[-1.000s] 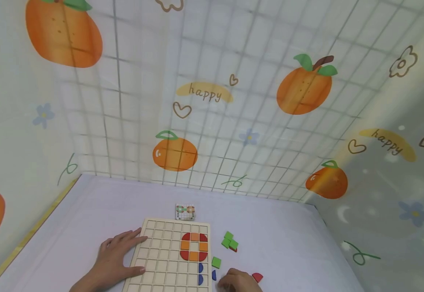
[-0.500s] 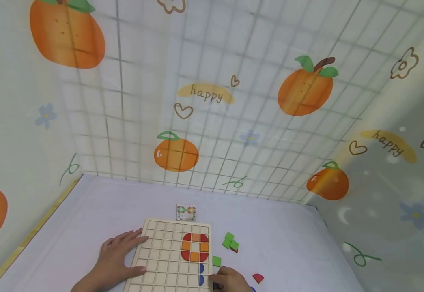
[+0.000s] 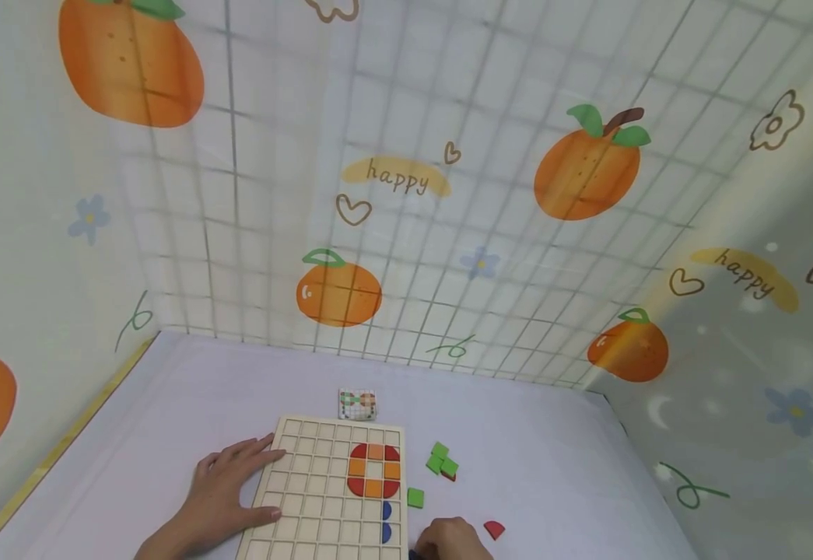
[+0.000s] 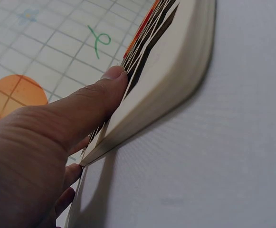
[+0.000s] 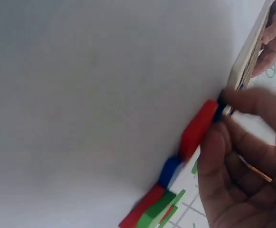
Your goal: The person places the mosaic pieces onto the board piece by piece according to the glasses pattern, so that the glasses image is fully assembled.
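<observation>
One wooden grid board (image 3: 322, 498) lies at the table's (image 3: 168, 404) near edge. The left hand (image 3: 220, 491) rests flat, fingers spread, on its left edge. It holds eight orange and red tiles (image 3: 374, 470) and two blue half-rounds (image 3: 386, 521). Four green pieces (image 3: 441, 460) and one red piece (image 3: 494, 530) lie right. The right hand (image 3: 451, 540), pulled nearer since before, pinches a dark blue piece (image 5: 218, 110), mostly hidden.

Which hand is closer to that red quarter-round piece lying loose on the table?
Right. The right hand lies just left of the red piece; the left hand rests across the wooden board, on its far edge.
</observation>
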`<state>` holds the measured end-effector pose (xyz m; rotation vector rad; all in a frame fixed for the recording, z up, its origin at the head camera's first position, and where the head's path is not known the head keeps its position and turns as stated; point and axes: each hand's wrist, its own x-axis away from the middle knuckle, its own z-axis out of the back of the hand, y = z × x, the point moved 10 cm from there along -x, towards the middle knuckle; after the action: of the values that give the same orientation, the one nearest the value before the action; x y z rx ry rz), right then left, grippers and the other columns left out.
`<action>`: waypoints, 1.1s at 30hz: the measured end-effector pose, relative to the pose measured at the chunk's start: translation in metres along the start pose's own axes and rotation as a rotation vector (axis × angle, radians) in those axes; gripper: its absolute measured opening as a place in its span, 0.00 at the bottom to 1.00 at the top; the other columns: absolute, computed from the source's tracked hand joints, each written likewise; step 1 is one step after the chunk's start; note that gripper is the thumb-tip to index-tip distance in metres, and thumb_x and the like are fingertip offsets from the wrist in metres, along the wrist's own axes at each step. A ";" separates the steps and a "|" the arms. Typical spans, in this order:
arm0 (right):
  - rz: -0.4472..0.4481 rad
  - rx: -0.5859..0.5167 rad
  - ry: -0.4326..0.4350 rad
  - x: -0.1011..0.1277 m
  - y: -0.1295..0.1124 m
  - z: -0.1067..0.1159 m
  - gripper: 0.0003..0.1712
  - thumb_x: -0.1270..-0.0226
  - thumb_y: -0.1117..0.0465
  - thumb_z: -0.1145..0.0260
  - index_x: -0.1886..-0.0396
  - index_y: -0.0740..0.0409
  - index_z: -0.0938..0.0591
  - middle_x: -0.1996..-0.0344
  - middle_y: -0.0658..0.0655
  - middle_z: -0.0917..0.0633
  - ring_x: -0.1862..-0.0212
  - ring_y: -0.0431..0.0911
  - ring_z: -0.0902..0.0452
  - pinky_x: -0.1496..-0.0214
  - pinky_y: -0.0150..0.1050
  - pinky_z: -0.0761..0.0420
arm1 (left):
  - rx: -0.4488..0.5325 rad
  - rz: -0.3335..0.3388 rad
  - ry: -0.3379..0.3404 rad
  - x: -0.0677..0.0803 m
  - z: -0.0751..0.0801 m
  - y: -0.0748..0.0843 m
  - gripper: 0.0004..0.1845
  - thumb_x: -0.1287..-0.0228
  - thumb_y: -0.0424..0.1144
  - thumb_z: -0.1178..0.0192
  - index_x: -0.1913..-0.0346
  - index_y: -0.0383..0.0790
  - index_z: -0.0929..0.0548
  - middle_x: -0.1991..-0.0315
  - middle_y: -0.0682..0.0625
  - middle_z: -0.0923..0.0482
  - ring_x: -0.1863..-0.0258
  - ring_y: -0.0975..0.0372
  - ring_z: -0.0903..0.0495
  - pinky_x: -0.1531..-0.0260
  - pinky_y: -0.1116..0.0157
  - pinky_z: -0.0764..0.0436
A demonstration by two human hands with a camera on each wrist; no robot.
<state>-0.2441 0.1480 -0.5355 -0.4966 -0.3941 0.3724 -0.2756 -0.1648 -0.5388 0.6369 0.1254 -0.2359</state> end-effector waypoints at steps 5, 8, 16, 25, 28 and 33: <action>0.053 0.188 0.031 -0.003 -0.009 0.007 0.19 0.48 0.42 0.24 0.76 0.52 0.13 0.85 0.39 0.28 0.79 0.34 0.33 0.74 0.28 0.26 | 0.002 0.006 -0.011 -0.001 0.001 0.000 0.47 0.61 0.73 0.32 0.36 0.53 0.23 0.29 0.45 0.35 0.32 0.46 0.42 0.42 0.37 0.50; 0.137 0.253 0.073 -0.004 -0.022 0.014 0.15 0.48 0.44 0.23 0.75 0.49 0.12 0.82 0.37 0.28 0.77 0.33 0.33 0.70 0.27 0.25 | 0.004 0.011 -0.020 0.000 0.002 0.000 0.47 0.61 0.73 0.32 0.36 0.53 0.23 0.29 0.45 0.36 0.32 0.45 0.43 0.42 0.37 0.50; 0.674 0.366 0.086 -0.002 -0.087 -0.005 0.09 0.33 0.49 0.33 0.70 0.46 0.14 0.76 0.35 0.26 0.73 0.25 0.37 0.69 0.14 0.34 | 0.008 0.011 -0.020 0.001 0.003 -0.001 0.47 0.61 0.73 0.32 0.35 0.55 0.24 0.29 0.46 0.36 0.32 0.46 0.43 0.42 0.37 0.51; 0.729 0.409 -0.028 -0.014 -0.101 -0.026 0.07 0.32 0.51 0.34 0.66 0.45 0.12 0.73 0.36 0.25 0.75 0.24 0.38 0.71 0.14 0.36 | 0.012 0.007 -0.007 -0.001 -0.002 -0.003 0.47 0.62 0.74 0.32 0.36 0.55 0.24 0.29 0.47 0.35 0.32 0.47 0.43 0.42 0.38 0.51; 0.728 0.373 -0.018 -0.013 -0.099 -0.023 0.08 0.33 0.51 0.33 0.63 0.46 0.11 0.72 0.36 0.24 0.73 0.23 0.37 0.70 0.14 0.36 | 0.012 0.011 -0.009 -0.001 -0.003 -0.004 0.48 0.62 0.74 0.32 0.36 0.54 0.23 0.29 0.47 0.35 0.32 0.47 0.43 0.42 0.38 0.51; 0.722 0.342 -0.007 -0.011 -0.095 -0.018 0.07 0.34 0.52 0.32 0.63 0.45 0.10 0.73 0.34 0.24 0.72 0.22 0.37 0.71 0.14 0.36 | 0.007 0.010 -0.008 -0.002 -0.003 -0.004 0.48 0.62 0.74 0.33 0.36 0.54 0.23 0.29 0.47 0.35 0.32 0.48 0.43 0.42 0.39 0.51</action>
<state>-0.2216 0.0588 -0.5032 -0.2868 -0.1380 1.1193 -0.2790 -0.1659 -0.5434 0.6437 0.1142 -0.2296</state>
